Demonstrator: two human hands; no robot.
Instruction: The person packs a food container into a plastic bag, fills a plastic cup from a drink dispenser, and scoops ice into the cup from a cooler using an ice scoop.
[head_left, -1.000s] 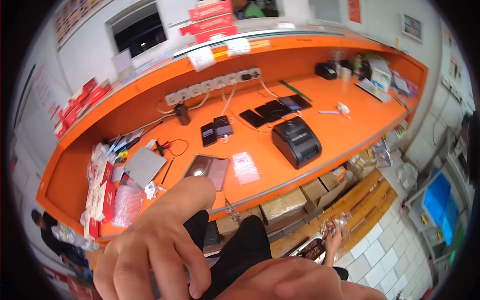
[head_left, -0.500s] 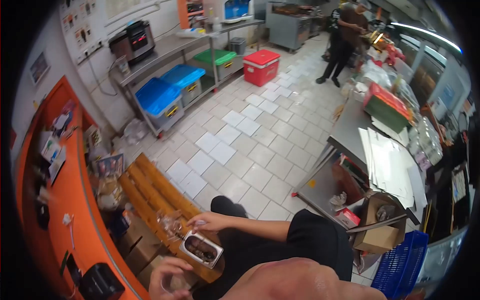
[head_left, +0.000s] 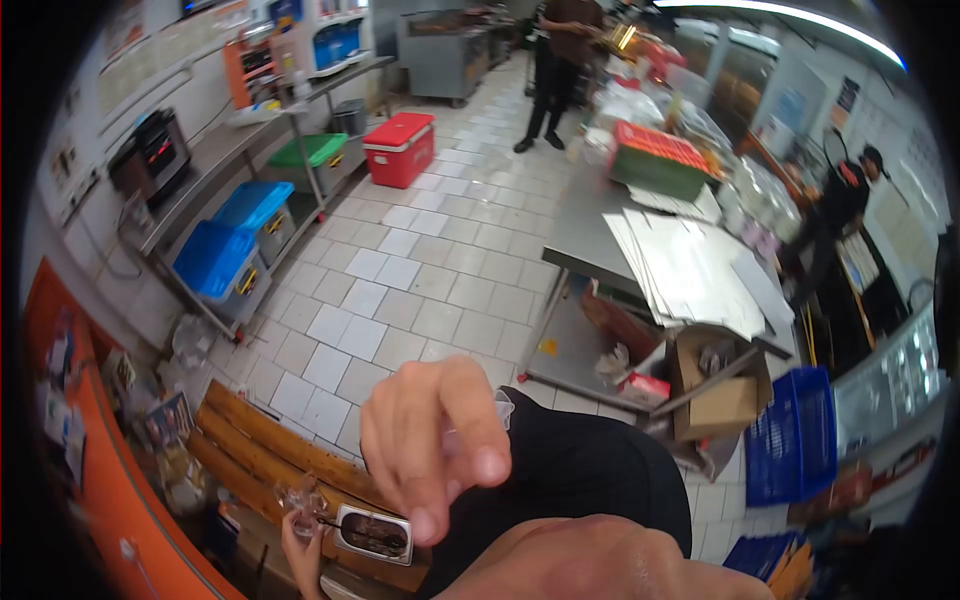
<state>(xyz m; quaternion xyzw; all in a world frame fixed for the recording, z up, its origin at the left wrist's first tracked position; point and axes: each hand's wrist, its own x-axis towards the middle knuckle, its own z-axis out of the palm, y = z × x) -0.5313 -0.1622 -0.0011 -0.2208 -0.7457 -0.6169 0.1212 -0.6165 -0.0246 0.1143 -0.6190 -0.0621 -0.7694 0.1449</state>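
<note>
Right hand [head_left: 432, 435] is up close to the camera, fingers curled in, wrapped around a clear plastic piece [head_left: 504, 408] that's poking out past the knuckles. Can't tell exactly what that piece is, tbh. Left hand [head_left: 300, 548] is down lower, right by a crinkled clear plastic bag [head_left: 300, 498]; too small to tell how far open it is or how it's gripping. Just beside that hand, below the right one, is a rectangular metal pan [head_left: 373, 557] with dark stuff inside and a thin dark handle [head_left: 329, 522] running over its edge. Wooden bench [head_left: 243, 436] spreads just beyond the left hand, and the orange counter [head_left: 128, 485] is off to its left.
</note>
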